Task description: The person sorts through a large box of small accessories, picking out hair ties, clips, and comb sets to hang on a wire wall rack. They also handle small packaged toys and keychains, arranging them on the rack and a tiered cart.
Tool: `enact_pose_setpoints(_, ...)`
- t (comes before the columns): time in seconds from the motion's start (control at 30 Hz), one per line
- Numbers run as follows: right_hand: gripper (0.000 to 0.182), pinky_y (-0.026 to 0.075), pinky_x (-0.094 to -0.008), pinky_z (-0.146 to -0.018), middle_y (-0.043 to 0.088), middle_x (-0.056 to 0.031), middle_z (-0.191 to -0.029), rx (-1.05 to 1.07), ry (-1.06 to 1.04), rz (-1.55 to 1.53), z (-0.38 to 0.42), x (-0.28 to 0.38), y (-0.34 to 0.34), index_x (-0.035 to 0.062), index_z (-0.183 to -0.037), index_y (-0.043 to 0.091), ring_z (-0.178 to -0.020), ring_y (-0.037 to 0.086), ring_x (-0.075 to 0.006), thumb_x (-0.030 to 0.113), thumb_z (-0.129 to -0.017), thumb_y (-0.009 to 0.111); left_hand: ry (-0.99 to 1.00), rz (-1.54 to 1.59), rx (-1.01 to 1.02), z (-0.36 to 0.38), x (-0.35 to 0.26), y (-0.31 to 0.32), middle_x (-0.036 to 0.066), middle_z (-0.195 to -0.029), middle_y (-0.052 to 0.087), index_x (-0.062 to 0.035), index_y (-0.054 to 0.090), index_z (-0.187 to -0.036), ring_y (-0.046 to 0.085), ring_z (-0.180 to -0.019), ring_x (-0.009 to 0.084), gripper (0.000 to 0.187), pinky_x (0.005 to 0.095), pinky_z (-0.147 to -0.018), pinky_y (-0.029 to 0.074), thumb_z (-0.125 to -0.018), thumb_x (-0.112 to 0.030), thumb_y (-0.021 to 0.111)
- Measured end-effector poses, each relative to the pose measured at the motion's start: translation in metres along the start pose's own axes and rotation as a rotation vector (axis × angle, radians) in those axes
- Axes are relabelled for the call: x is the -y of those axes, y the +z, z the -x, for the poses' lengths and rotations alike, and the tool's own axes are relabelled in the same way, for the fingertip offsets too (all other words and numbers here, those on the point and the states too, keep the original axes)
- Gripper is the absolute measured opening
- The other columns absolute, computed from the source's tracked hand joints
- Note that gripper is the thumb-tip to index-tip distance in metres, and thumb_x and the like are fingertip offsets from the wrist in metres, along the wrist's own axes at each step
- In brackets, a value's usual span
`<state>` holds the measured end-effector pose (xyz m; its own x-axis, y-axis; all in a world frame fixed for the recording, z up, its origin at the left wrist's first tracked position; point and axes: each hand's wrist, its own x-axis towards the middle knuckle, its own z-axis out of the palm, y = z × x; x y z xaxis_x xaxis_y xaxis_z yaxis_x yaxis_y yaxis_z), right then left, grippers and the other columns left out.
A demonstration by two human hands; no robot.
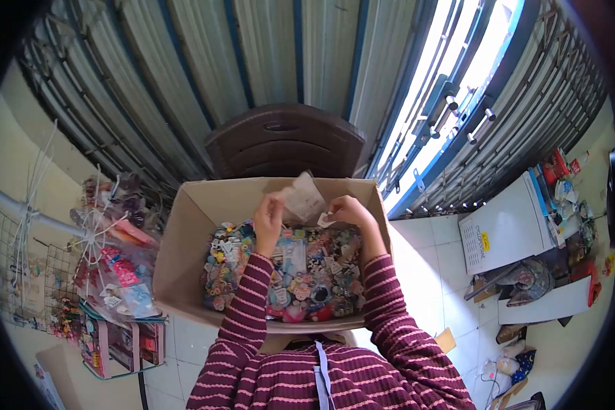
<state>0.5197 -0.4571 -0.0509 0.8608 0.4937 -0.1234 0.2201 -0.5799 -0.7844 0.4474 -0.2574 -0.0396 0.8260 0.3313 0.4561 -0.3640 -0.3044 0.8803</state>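
A cardboard box [174, 266] stands in front of me, filled with many small colourful trinkets [301, 280]. Above its far half, my left hand [269, 213] pinches the edge of a clear plastic bag [303, 199]. The bag is tilted, and a pale content or print shows faintly through it. Just right of the bag, my right hand [350, 210] is closed on a small white card [326, 220]. Whether something is attached to the card is too small to tell.
A brown plastic chair [283, 143] stands behind the box, against a metal shutter [266, 55]. Bagged goods [126, 266] hang at the left above a small rack [126, 345]. A white cabinet [506, 225] stands at the right on the tiled floor.
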Motion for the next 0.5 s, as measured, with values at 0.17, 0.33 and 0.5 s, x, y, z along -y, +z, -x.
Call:
enact_pose_setpoints(0.17,0.016,0.043,-0.0221,-0.055,0.053,-0.0035,-0.070,-0.011,-0.177,-0.634,0.034,0.099,-0.010,0.0032,-0.076,0.048,-0.066,0.053,-0.0100,0.015,-0.074,0.058,0.030,0.419,-0.423,-0.006,-0.077,-0.077,0.001,-0.075,0.050,-0.0063,0.044,-0.080,0.045,-0.064,0.0061,0.012,0.0205,-0.052,0.037,-0.083,-0.018,0.045)
enact_pose_setpoints(0.33,0.016,0.042,-0.0207,-0.055,0.052,-0.0050,-0.076,0.007,-0.112,-1.124,0.065,0.173,0.035,0.0022,-0.086,0.045,-0.067,0.053,-0.0133,0.018,-0.083,0.044,-0.090,0.960,-0.584,0.036,-0.120,-0.166,0.002,-0.068,0.045,-0.0075,0.040,-0.089,0.045,-0.059,0.0101,0.019,0.0243,-0.051,0.037,-0.084,-0.026,0.041)
enact_pose_setpoints(0.5,0.013,0.033,-0.0217,-0.050,0.045,0.0005,-0.058,0.412,-0.159,-1.734,0.069,0.224,0.134,0.0075,-0.080,0.049,-0.052,0.040,-0.0094,0.017,-0.084,0.041,0.203,1.726,0.152,0.082,-0.093,-0.268,0.005,-0.063,0.040,-0.0034,0.039,-0.088,0.041,-0.051,0.0146,0.018,0.0258,-0.049,0.034,-0.085,-0.020,0.034)
